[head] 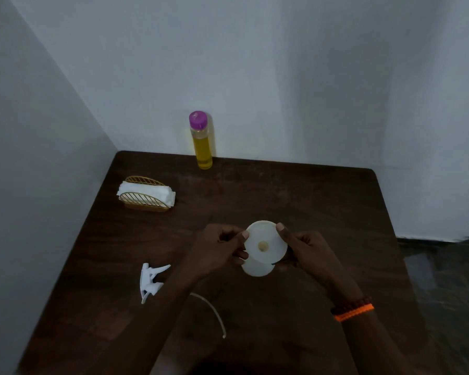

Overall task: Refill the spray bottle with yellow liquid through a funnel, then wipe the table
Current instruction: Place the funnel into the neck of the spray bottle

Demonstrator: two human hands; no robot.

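A white funnel (271, 240) sits mouth-up over a white spray bottle (256, 269), of which only a curved part shows below the funnel. My left hand (218, 251) pinches the funnel's left rim with thumb and curled fingers. My right hand (305, 250) grips the right rim, thumb on top, fingers underneath. The bottle's white trigger spray head (150, 281) lies on the table to the left, its thin dip tube (214, 309) curving out under my left forearm. A clear bottle of yellow liquid (201, 147) with a purple cap stands at the table's back edge by the wall.
A gold wire holder with white napkins (146, 194) stands at the back left of the dark wooden table (322, 207). Walls close in behind and on the left. Dark floor shows beyond the table's right edge.
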